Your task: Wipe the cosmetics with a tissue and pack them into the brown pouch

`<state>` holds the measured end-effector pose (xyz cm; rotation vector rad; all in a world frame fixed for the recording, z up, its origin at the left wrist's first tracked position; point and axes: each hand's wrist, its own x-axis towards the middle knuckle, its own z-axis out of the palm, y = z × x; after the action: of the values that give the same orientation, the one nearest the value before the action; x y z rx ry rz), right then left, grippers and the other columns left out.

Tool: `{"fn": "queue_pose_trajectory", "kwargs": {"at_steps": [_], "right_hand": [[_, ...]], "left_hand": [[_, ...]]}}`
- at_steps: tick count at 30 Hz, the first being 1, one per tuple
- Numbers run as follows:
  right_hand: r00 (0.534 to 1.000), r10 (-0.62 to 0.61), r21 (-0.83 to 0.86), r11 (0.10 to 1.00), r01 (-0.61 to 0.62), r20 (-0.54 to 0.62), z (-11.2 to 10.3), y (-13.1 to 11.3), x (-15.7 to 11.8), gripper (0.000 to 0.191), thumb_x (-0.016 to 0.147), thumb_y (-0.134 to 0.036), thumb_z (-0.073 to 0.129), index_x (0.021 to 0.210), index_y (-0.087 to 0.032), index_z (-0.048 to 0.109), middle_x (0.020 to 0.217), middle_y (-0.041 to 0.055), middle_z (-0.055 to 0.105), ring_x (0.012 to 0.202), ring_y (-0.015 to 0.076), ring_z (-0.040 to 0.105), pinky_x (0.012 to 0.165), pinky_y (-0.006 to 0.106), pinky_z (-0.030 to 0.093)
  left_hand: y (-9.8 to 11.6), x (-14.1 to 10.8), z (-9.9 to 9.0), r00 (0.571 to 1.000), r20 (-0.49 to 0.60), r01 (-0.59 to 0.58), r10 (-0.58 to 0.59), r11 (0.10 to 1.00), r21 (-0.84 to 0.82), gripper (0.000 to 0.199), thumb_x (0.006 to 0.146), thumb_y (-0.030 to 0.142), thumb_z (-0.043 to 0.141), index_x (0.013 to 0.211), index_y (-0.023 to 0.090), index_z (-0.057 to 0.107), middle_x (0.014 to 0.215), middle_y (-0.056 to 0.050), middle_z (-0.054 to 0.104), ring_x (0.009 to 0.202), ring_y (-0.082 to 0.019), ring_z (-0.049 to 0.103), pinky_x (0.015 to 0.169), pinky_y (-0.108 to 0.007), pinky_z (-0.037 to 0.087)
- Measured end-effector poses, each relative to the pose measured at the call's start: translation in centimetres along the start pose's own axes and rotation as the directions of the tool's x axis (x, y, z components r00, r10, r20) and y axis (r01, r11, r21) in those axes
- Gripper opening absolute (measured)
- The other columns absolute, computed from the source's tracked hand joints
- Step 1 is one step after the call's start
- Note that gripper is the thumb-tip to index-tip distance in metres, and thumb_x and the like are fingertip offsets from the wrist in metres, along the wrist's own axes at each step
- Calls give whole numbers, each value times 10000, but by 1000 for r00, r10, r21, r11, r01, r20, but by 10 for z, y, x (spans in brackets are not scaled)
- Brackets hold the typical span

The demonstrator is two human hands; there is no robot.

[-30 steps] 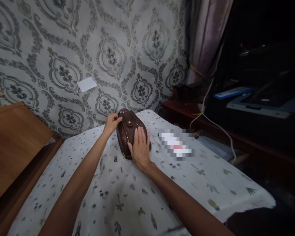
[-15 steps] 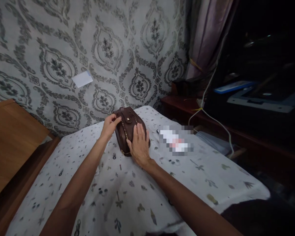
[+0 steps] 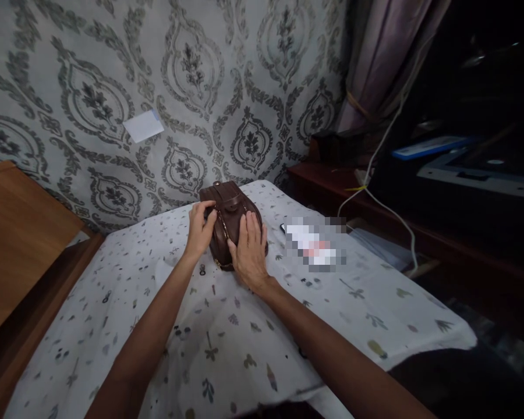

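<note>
A dark brown leather handbag [image 3: 226, 233] with gold-coloured chain or zip trim lies on the patterned white cloth [image 3: 227, 326]. Its round metal stud [image 3: 217, 184] shows at the far end, above a short leather tab [image 3: 232, 202]. My left hand [image 3: 199, 228] rests against the bag's left side near the trim, thumb and forefinger bent and apart, with no strap or pull visible between them. Flat on the right side of the bag lies my right hand [image 3: 250, 247], its fingers stretched out. The far-side underside of the bag is hidden.
A phone-like object [image 3: 314, 244], blurred out, lies right of the bag. Beyond the table stand a dark red shelf [image 3: 318, 180] and a hanging white cable [image 3: 386, 203]. A wooden panel [image 3: 21, 233] borders the left. The patterned wall [image 3: 192, 116] rises behind.
The stud, earlier on the middle of the bag's top, now shows at the far end, so the strap is folded back. My left thumb and forefinger have spread; my right hand stays flat.
</note>
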<state>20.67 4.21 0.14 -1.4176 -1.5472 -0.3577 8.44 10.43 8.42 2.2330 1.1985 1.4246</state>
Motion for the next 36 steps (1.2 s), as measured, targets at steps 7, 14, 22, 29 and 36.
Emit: {"fn": "queue_pose_trajectory", "kwargs": {"at_steps": [7,14,22,29,36], "right_hand": [[1000,2,15,1000,-2,11,-1,0,0,655,1034,-294,301,1598,-55,68,1605,252,321,1538,294,213,1220,602,183],[1000,13,6,1000,-13,18,-2,-1,1,638,1032,-299,306,1587,-35,137,1598,254,333,1539,290,211,1227,592,174],[999,-1,-2,1000,2,34,-3,1,1,659,1030,-350,319,1582,-34,145,1601,254,331,1535,295,224,1229,581,169],[1000,4,-14,1000,-4,21,-3,1,2,629,1028,-332,328,1564,-32,196,1592,259,343,1530,294,228,1228,572,165],[999,21,6,1000,-21,30,-3,-1,2,631,1017,-299,331,1573,-42,180,1599,249,334,1533,289,217,1231,572,157]], "left_hand": [[-3,7,-8,996,84,-22,22,1000,-2,277,930,283,523,1165,229,660,1177,-88,638,1162,-258,550,892,-367,479],[-5,9,-13,991,133,8,2,997,-73,302,912,303,545,1179,228,664,1198,-93,612,1188,-258,542,860,-349,495],[-4,10,-12,992,124,-20,24,999,-32,281,899,313,563,1138,220,677,1158,-100,626,1152,-266,555,835,-357,492],[6,24,-16,993,119,-34,17,990,139,184,826,256,656,997,218,712,990,-53,674,977,-234,611,837,-359,489],[8,25,-10,995,69,-88,74,966,242,155,866,296,626,973,213,701,1014,-78,647,1037,-262,577,983,-433,455]]}}
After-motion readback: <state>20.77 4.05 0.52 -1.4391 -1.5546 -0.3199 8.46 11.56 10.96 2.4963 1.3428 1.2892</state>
